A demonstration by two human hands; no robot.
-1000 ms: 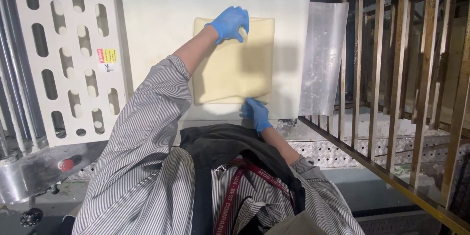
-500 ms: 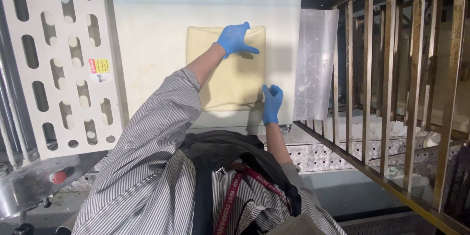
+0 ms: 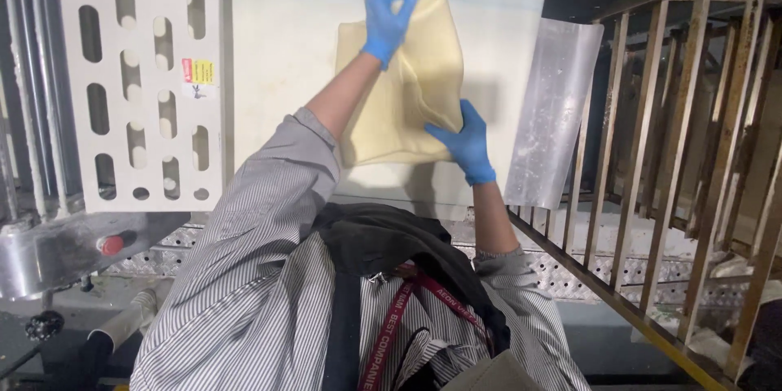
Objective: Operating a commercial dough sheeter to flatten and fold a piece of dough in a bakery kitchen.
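White and wide, the belt (image 3: 277,98) fills the middle of the view, and the dough lies on it. To its left stands a white guard (image 3: 138,73) full of long holes, with a small red and yellow label (image 3: 199,72) on it. To the right runs a rail (image 3: 676,163) of rusty brown bars, and a shiny metal flap (image 3: 554,114) hangs between the rail and the belt. Low down is the person's own striped shirt (image 3: 252,277), with a black strap (image 3: 383,252) and a red ribbon (image 3: 399,326) over it. At the far left sits a grey metal part with a red button (image 3: 110,244). The dough (image 3: 407,90) is a pale yellow sheet, soft and bent, and its right side is lifted off the belt and folded over. Both hands wear blue gloves. The left hand (image 3: 388,18) is up at the top edge of the dough, with finger and thumb pinched on that edge and the other fingers spread out. The right hand (image 3: 466,140) is lower, at the right edge of the dough, with its fingers curled under the folded part and gripping it. The two hands are well apart, one high and one low, with the dough between them.
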